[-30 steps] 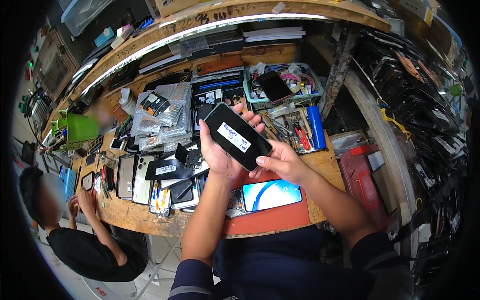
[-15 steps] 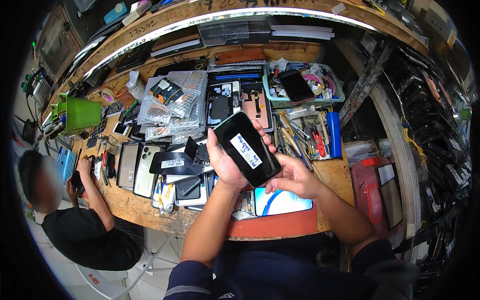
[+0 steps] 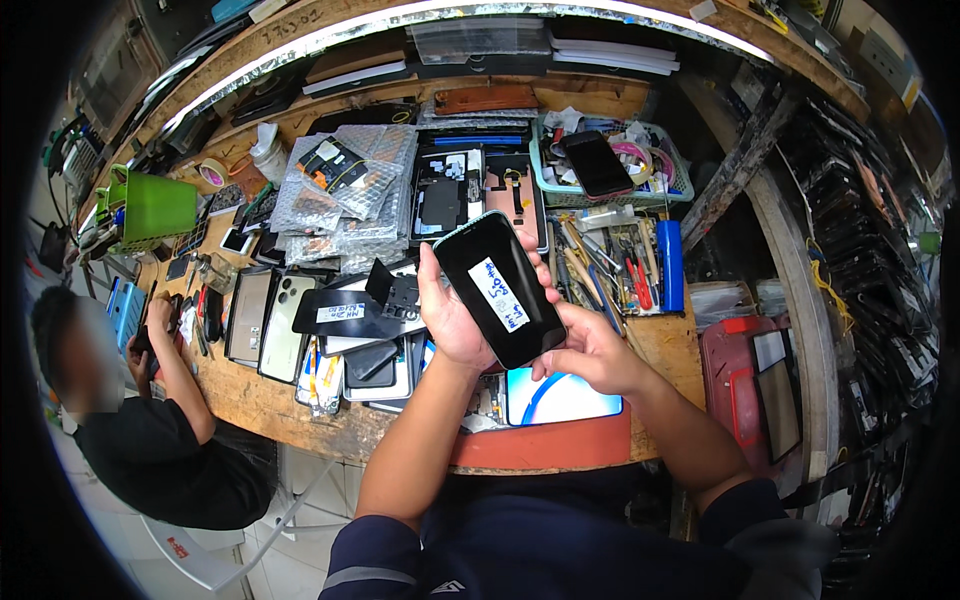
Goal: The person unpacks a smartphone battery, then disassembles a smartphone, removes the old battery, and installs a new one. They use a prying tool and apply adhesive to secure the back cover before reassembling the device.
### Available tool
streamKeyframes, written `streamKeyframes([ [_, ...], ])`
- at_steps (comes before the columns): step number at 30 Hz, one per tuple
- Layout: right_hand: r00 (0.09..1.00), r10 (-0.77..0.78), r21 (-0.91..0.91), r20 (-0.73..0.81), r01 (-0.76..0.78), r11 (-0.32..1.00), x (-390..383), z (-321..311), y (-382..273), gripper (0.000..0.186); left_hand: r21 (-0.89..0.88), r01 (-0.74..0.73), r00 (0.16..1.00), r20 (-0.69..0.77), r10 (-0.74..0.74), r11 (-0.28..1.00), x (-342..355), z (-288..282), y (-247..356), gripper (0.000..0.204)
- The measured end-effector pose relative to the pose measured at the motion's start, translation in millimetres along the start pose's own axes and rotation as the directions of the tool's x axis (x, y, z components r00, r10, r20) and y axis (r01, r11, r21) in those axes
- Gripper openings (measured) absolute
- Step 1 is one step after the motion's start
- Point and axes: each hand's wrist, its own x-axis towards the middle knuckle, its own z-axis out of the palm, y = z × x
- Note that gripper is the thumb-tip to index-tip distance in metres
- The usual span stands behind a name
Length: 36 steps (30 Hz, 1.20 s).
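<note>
A black-screened smartphone (image 3: 468, 255) with a handwritten white label (image 3: 497, 292) is held up, tilted, above the workbench. My left hand (image 3: 452, 325) cradles it from beneath, thumb along its left edge and fingertips showing past its right edge. At the phone's lower right corner, my right hand (image 3: 602, 358) grips the edge with bent fingers, partly hidden. Just below lies a lit device (image 3: 585, 400) with a white and blue screen, on a red mat (image 3: 560, 448). Left of my left hand sit a labelled dark panel (image 3: 322, 312) and a stack of phone parts (image 3: 372, 362).
Bubble-wrapped packs (image 3: 310, 215) are piled behind. A pale green basket (image 3: 660, 197) holds tape and another dark phone. Screwdrivers and pliers (image 3: 640, 285) stand beside a blue cylinder (image 3: 670, 265). At left, a person (image 3: 165, 460) works at the bench near a green bin (image 3: 160, 208).
The phone has turned slightly more upright in my hands, both still on it. The whole view has shifted a little. The person at left leans slightly differently.
</note>
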Motion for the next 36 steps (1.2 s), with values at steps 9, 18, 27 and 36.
streamKeyframes([
  [9,0.998,0.043,0.042,-0.043,-0.042,0.998,2,3,-5,0.034,0.040,-0.006,1.000,0.026,0.005,0.999,0,-5,2,0.102],
  [18,1.000,0.007,0.091,0.002,-0.007,0.996,3,2,-7,0.033,0.016,0.011,0.990,-0.140,-0.009,1.000,0,-12,1,0.101],
  [27,1.000,0.006,0.077,0.008,-0.006,0.997,2,0,-9,0.034,-0.128,0.039,0.975,-0.213,-0.066,0.991,2,-22,2,0.099],
  [36,0.997,0.029,0.108,-0.073,-0.021,0.994,5,2,-5,0.030,0.075,-0.070,0.991,-0.105,0.077,0.995,5,-25,1,0.095],
])
